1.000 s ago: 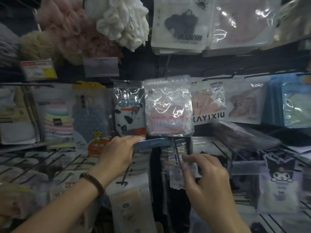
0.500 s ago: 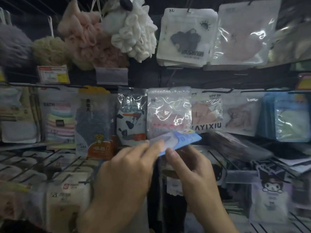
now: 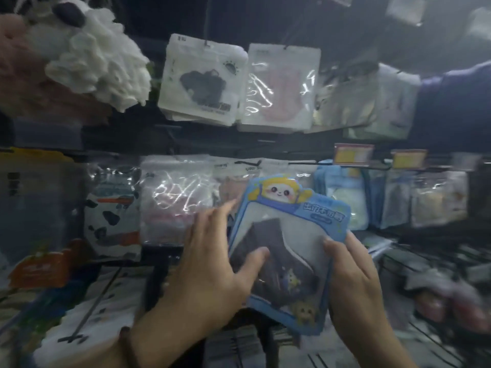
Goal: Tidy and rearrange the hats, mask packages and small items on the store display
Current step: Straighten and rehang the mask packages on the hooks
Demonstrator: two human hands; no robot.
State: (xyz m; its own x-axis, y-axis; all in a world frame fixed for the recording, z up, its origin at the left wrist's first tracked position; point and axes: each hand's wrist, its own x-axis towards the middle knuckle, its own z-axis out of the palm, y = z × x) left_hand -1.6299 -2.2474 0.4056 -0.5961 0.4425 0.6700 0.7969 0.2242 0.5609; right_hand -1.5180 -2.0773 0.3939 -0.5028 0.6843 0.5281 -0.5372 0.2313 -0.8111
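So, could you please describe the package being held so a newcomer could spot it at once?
Face the display wall of hanging mask packages; in front of its middle row, the left hand and right hand hold up the blue-bordered package. It is the only one with a smiling cartoon face and yellow hair at its top.
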